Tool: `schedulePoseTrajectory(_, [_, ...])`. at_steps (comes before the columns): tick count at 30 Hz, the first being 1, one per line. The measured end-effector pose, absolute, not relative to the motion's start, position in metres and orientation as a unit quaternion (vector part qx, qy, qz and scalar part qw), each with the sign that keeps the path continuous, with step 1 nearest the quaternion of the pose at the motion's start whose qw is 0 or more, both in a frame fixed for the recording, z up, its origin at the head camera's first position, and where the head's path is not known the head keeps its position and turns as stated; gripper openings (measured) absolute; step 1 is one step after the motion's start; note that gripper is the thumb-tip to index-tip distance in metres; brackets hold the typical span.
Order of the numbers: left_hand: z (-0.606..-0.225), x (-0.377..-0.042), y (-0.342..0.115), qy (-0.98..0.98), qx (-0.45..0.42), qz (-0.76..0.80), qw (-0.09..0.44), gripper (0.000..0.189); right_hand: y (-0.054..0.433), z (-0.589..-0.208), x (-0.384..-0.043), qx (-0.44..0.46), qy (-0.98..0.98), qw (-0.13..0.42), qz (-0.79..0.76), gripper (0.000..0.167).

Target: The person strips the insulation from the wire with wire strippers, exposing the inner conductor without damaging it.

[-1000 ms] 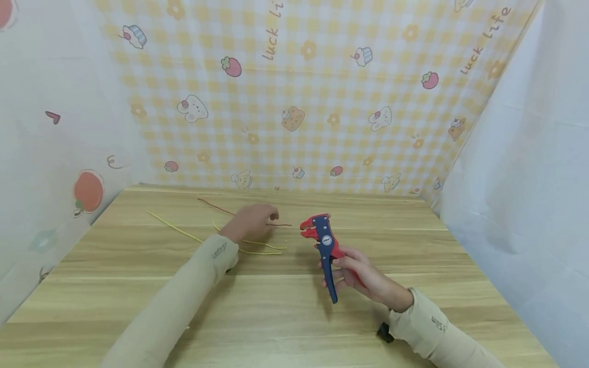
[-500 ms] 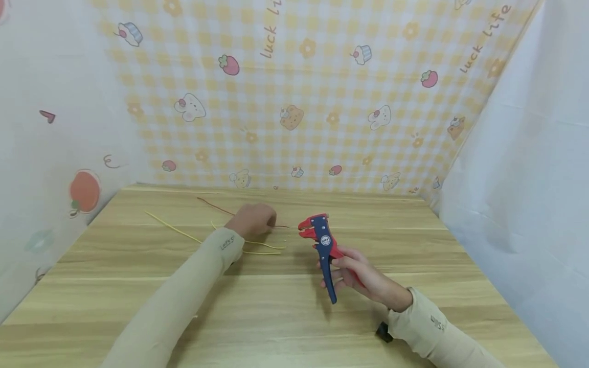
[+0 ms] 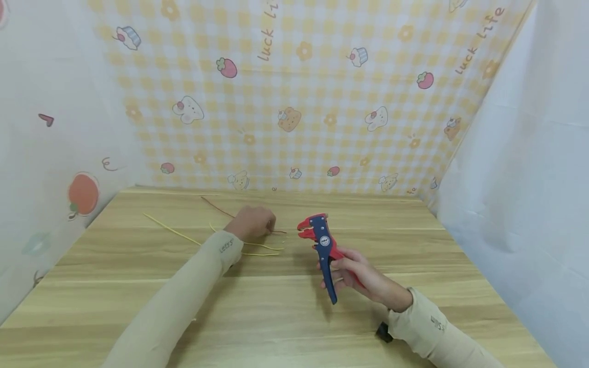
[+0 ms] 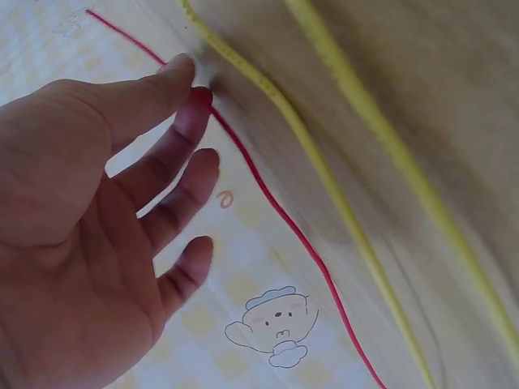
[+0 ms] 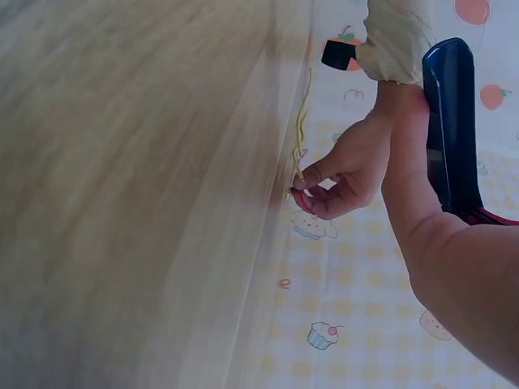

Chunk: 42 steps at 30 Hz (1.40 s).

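Note:
A thin red wire (image 4: 272, 200) is pinched between the thumb and index finger of my left hand (image 3: 252, 223), close over the table. One end of it pokes out to the right of the fingertips, towards the tool. My right hand (image 3: 353, 271) grips a wire stripper (image 3: 325, 243) with red jaws and a dark blue handle; the jaws point left and gape apart, nothing between them. Two yellow wires (image 3: 172, 230) (image 4: 349, 215) lie on the table under and beside my left wrist, partly hidden by the sleeve.
The wooden table (image 3: 267, 317) runs back to a yellow checked cloth (image 3: 294, 148) with cartoon prints. White cloth hangs at both sides. A black wrist camera (image 3: 384, 332) sits under the right sleeve. A tiny pale bit (image 3: 283, 241) lies near the red wire's end.
My left hand has closed its fingertips on the red wire and drawn it slightly towards me, its free end shifting a little left and nearer. The right hand with the wire stripper stays nearly still.

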<state>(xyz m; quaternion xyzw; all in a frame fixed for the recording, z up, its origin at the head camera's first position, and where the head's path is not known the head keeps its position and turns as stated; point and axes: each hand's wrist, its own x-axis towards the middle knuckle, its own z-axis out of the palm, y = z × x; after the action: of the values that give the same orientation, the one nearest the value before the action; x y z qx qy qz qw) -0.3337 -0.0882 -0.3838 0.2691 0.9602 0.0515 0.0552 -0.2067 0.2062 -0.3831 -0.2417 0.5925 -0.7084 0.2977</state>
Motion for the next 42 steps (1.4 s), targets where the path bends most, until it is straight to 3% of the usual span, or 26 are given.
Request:
schedulePoseTrajectory(14, [-0.384,-0.327,-0.086,0.949,0.302,0.091,0.006,0.006,0.208,-0.381,-0.206,-0.226,0.62,0.278,-0.698,0.057])
schedulePoseTrajectory(33, [-0.385,-0.319,-0.082,0.9,0.388,0.151,-0.131,0.006,0.207,-0.375,-0.204,-0.226,0.621,0.266,-0.702,0.062])
schedulePoseTrajectory(42, [-0.379,-0.307,-0.081,0.884,0.388,0.194,-0.176,0.01,0.205,-0.375,-0.205,-0.209,0.63,0.256,-0.703,0.048])
